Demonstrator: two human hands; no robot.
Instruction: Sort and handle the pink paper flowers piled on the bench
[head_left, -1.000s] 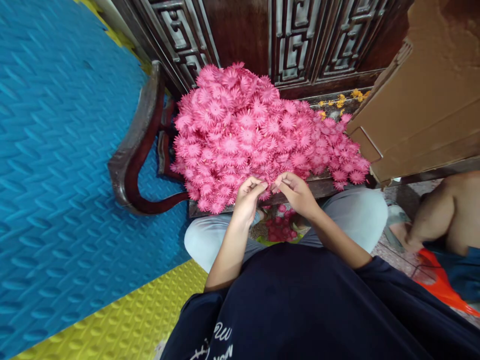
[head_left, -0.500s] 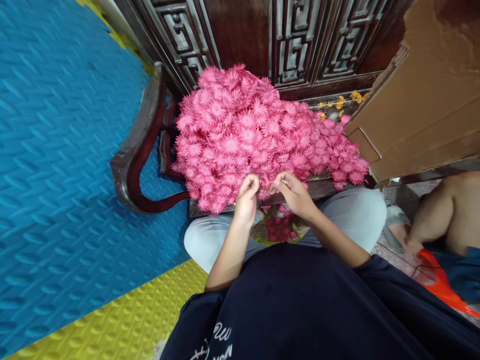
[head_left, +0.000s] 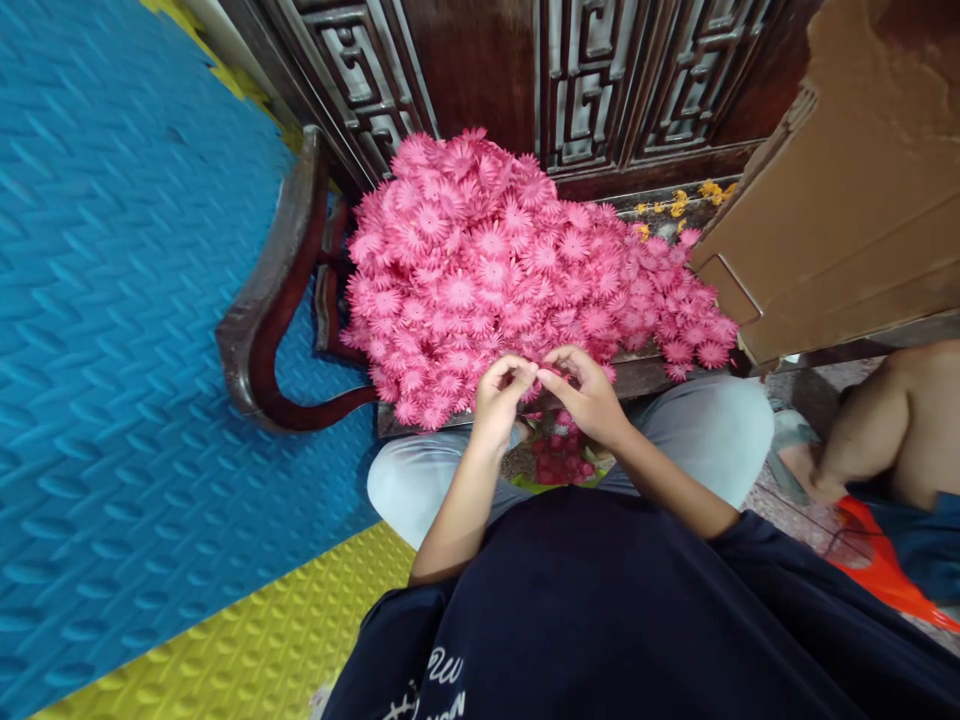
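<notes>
A large heap of pink artificial flowers (head_left: pixel 480 270) lies on a dark wooden bench in front of me. At its near edge my left hand (head_left: pixel 498 398) is closed, thumb and forefinger pinched together; what is in the pinch is too small to make out. Just to the right, my right hand (head_left: pixel 592 402) is curled with thumb and fingers closed round a bit of pink, seemingly a flower, mostly hidden by the fingers. The fingertips of both hands meet. More dark pink flowers (head_left: pixel 559 460) lie below, between my knees.
A curved wooden armrest (head_left: pixel 255 370) bounds the bench on the left, over blue matting (head_left: pixel 120 330). Carved panels (head_left: pixel 592 80) rise behind. A cardboard box (head_left: pixel 847 200) stands at right, small orange flowers (head_left: pixel 679 205) beside it. Another person's bare leg (head_left: pixel 892 420) is at far right.
My hands have come together: the left moved slightly right, and the fingertips, apart before, now touch. The flower heap stays the same.
</notes>
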